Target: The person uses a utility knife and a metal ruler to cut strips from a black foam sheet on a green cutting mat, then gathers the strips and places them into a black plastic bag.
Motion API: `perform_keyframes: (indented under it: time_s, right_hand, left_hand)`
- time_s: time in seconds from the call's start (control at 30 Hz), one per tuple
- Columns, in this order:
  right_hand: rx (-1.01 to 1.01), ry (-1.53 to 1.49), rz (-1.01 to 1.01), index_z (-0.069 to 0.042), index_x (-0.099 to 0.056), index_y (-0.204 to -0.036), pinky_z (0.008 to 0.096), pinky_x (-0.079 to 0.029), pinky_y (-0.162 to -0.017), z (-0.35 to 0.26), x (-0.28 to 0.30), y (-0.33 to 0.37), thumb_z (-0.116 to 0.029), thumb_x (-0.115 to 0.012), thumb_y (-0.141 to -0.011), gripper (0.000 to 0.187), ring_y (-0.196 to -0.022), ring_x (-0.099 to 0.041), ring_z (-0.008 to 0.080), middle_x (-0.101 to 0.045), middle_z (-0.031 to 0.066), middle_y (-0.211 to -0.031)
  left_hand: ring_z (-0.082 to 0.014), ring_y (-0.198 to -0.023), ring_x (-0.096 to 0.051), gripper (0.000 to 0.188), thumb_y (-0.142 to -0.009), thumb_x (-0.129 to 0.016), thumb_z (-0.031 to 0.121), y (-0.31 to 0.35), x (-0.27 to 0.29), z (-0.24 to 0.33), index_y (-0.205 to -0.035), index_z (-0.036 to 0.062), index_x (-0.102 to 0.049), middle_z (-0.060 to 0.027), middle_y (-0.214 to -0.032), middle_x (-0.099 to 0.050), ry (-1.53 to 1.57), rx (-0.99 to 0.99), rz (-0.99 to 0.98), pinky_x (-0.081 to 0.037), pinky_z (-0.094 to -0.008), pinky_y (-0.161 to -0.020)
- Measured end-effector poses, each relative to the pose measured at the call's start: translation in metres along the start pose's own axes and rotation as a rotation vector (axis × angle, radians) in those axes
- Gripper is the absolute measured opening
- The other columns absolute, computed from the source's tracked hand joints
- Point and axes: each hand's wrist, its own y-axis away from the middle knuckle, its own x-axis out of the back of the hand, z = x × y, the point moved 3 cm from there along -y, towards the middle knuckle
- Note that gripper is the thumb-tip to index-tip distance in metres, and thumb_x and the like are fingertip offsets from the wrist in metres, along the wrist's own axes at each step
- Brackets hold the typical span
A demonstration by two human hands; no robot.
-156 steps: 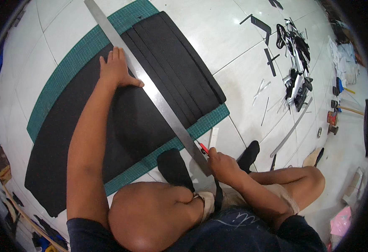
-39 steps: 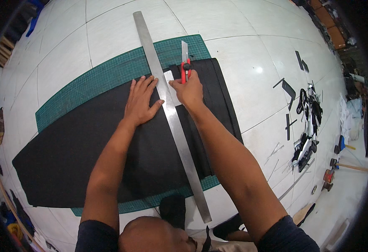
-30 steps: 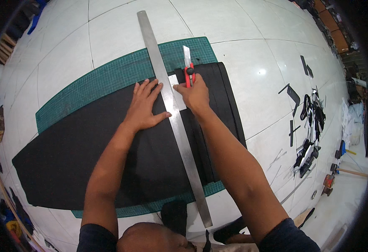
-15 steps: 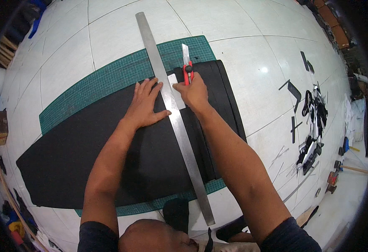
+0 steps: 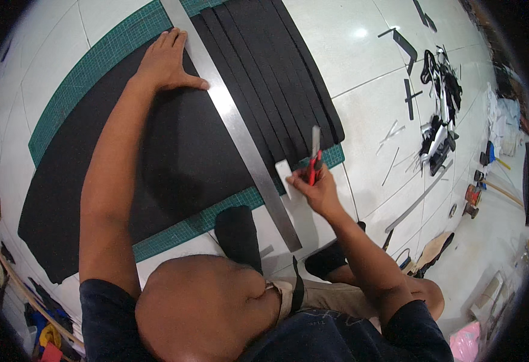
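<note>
The left hand is resting on the black sheet with its grip spread apart, the thumb lying on the near edge of the ruler and the fingertips sitting beside it. The ruler is running slantwise across the sheet, its far end passing out of view and its near end reaching over the floor. To the right of the ruler, black strips are lying side by side. The sheet and strips are covering much of the green mat, whose rim is showing at the far and near sides.

The right hand is keeping its grip clamped on the red knife (a white plate is sitting between thumb and finger too). The blade is pointing away from the person, near the strips' lower ends. The plate is standing out just right of the ruler; whether they are touching is hard to tell. Farther right, scraps are lying heaped on the floor.
</note>
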Motion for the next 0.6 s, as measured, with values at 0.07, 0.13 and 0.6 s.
perform_keyframes:
  time_s: [0.07,0.13,0.6]
  right_hand:
    - [-0.008,0.051,-0.033,-0.002,-0.057,-0.103,0.0342,-0.054,-0.078,0.011,-0.004,0.017,-0.021,-0.082,-0.083,0.037,-0.084,-0.067,0.0178,-0.070,0.0088,-0.090]
    - [-0.009,0.072,-0.015,-0.003,-0.058,-0.103,0.0350,-0.054,-0.078,0.012,-0.009,0.022,-0.021,-0.082,-0.084,0.036,-0.084,-0.069,0.0190,-0.071,0.0096,-0.090]
    - [-0.011,0.073,0.042,-0.002,-0.059,-0.106,0.0357,-0.054,-0.079,0.014,-0.017,0.023,-0.025,-0.083,-0.083,0.040,-0.086,-0.072,0.0230,-0.075,0.0113,-0.092]
  left_hand:
    - [-0.0372,-0.150,-0.022,0.141,-0.050,-0.084,0.076,0.000,0.000,0.001,-0.155,0.0020,-0.026,-0.0203,-0.162,-0.025,0.034,-0.015,0.004,-0.025,-0.0456,-0.123]
    - [-0.0370,-0.150,-0.023,0.142,-0.049,-0.085,0.074,-0.001,0.001,0.000,-0.155,0.0015,-0.025,-0.0206,-0.162,-0.024,0.064,-0.029,0.011,-0.026,-0.0449,-0.123]
    - [-0.0392,-0.150,-0.021,0.142,-0.048,-0.091,0.063,-0.002,-0.007,-0.003,-0.155,-0.0010,-0.024,-0.0227,-0.162,-0.022,0.239,-0.048,0.045,-0.023,-0.0459,-0.124]
